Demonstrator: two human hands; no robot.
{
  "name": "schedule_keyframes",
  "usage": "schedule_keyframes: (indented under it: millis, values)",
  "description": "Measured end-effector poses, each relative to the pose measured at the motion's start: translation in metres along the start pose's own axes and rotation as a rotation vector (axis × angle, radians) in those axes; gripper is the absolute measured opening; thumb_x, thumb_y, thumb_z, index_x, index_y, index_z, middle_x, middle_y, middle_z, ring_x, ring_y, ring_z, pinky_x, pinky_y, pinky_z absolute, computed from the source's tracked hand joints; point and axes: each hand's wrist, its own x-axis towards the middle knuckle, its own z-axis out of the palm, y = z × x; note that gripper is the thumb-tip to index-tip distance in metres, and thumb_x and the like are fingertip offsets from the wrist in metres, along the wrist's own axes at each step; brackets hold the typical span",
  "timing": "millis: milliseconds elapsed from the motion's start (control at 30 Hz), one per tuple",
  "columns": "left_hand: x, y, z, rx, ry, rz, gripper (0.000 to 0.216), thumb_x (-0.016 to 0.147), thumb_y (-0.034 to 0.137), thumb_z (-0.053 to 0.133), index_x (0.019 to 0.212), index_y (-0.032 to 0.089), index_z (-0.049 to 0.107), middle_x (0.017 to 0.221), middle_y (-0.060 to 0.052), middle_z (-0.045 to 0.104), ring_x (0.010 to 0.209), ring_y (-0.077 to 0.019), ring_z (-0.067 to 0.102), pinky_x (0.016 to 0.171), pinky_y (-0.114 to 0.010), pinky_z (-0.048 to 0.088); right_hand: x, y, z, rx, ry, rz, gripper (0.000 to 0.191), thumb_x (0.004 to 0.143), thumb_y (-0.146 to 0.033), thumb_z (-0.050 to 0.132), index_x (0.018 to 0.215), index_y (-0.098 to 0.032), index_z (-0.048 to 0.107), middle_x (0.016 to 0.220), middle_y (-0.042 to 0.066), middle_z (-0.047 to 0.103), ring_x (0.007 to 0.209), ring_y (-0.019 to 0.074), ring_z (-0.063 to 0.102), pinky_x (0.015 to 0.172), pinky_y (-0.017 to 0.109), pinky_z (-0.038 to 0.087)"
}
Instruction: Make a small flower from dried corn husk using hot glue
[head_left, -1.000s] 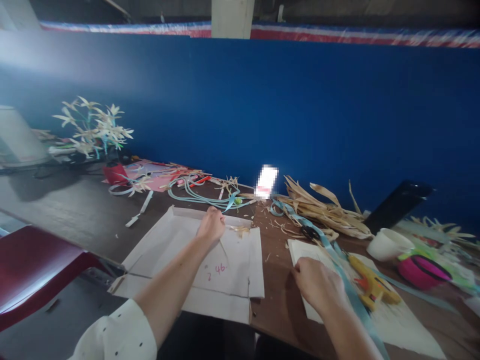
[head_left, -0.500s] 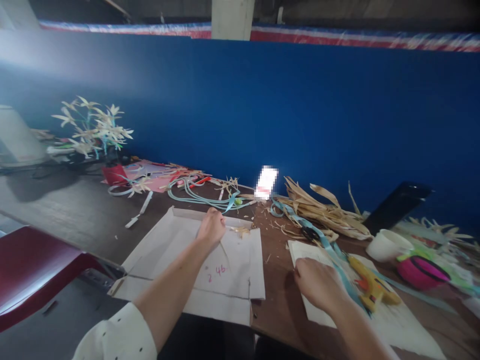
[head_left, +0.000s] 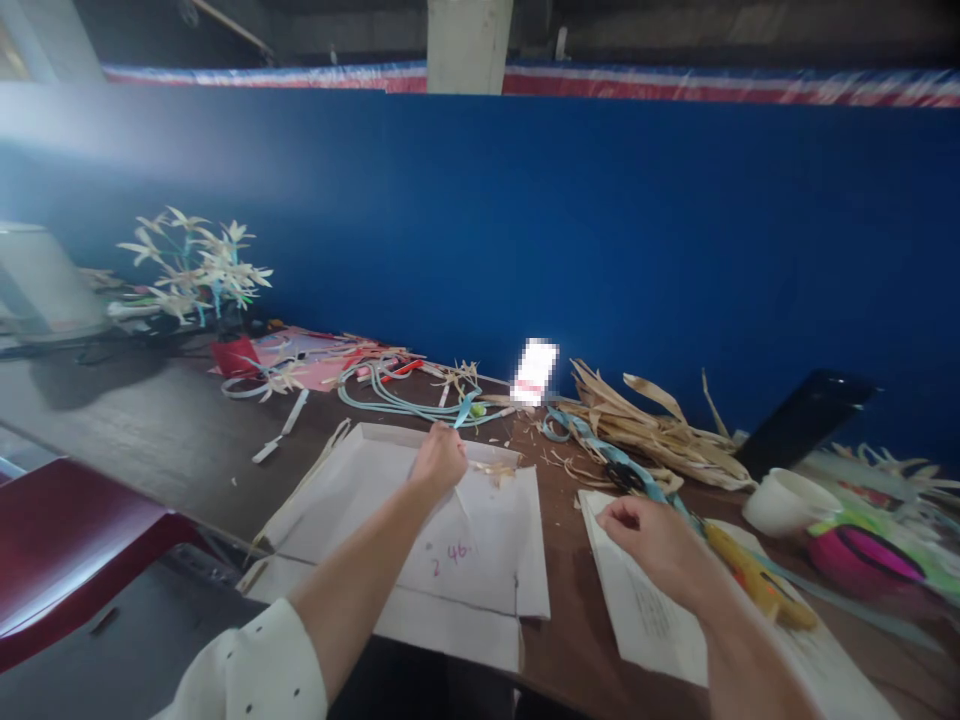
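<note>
My left hand (head_left: 439, 461) rests closed on a flattened cardboard sheet (head_left: 375, 520) with "2 46" written in pink, and a thin pale strip runs down from its fingers. Small husk scraps (head_left: 495, 468) lie just to its right. My right hand (head_left: 652, 545) hovers over a white paper sheet (head_left: 645, 620) with fingers curled in a pinch; whatever it holds is too small to make out. A light blue ribbon (head_left: 637, 480) and a yellow glue gun (head_left: 757, 585) lie right beside it.
A pile of dried corn husks (head_left: 660, 425) lies against the blue wall (head_left: 600, 230). A white cup (head_left: 784, 500), a pink bowl (head_left: 862, 560) and a dark tablet (head_left: 806, 415) sit at the right. Husk flowers (head_left: 199, 265), teal cords (head_left: 397, 395) and a red chair (head_left: 67, 540) are at the left.
My right hand has lifted off the paper and moved a little away from me, towards the ribbon. The left hand stays on the cardboard. The view has shifted slightly.
</note>
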Motion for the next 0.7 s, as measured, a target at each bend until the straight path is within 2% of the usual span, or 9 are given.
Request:
schedule_keyframes:
  millis: [233, 367, 533, 700]
  values:
    - [0.007, 0.063, 0.022, -0.057, -0.122, 0.051, 0.019, 0.078, 0.014, 0.049, 0.085, 0.008, 0.066, 0.104, -0.019, 0.057, 0.092, -0.0242, 0.059, 0.081, -0.032, 0.044, 0.014, 0.0, -0.004, 0.228, 0.05, 0.049, 0.029, 0.073, -0.045, 0.055, 0.073, -0.019, 0.068, 0.067, 0.001, 0.064, 0.064, 0.0175, 0.056, 0.059, 0.026, 0.038]
    - [0.011, 0.087, 0.034, -0.082, -0.151, 0.055, 0.021, 0.078, 0.016, 0.05, 0.089, 0.006, 0.066, 0.107, -0.023, 0.056, 0.095, -0.0263, 0.058, 0.082, -0.034, 0.043, 0.029, 0.001, -0.003, 0.317, 0.12, 0.06, 0.033, 0.072, -0.046, 0.056, 0.076, -0.017, 0.069, 0.065, 0.001, 0.063, 0.062, 0.0166, 0.055, 0.058, 0.025, 0.038]
    - [0.012, 0.092, 0.041, -0.098, -0.152, 0.047, 0.024, 0.078, 0.014, 0.049, 0.092, 0.004, 0.065, 0.109, -0.025, 0.055, 0.097, -0.0276, 0.058, 0.082, -0.036, 0.043, 0.055, -0.001, 0.009, 0.412, 0.217, 0.039, 0.036, 0.07, -0.047, 0.056, 0.075, -0.015, 0.069, 0.058, 0.001, 0.059, 0.055, 0.0145, 0.05, 0.054, 0.025, 0.036]
    - [0.018, 0.088, 0.033, -0.216, -0.111, 0.045, 0.016, 0.079, 0.019, 0.051, 0.076, 0.013, 0.066, 0.107, -0.016, 0.058, 0.091, -0.0218, 0.059, 0.078, -0.032, 0.044, 0.075, 0.002, 0.032, 0.484, 0.246, 0.045, 0.035, 0.07, -0.047, 0.057, 0.074, -0.014, 0.068, 0.056, 0.0, 0.056, 0.051, 0.0135, 0.047, 0.05, 0.024, 0.034]
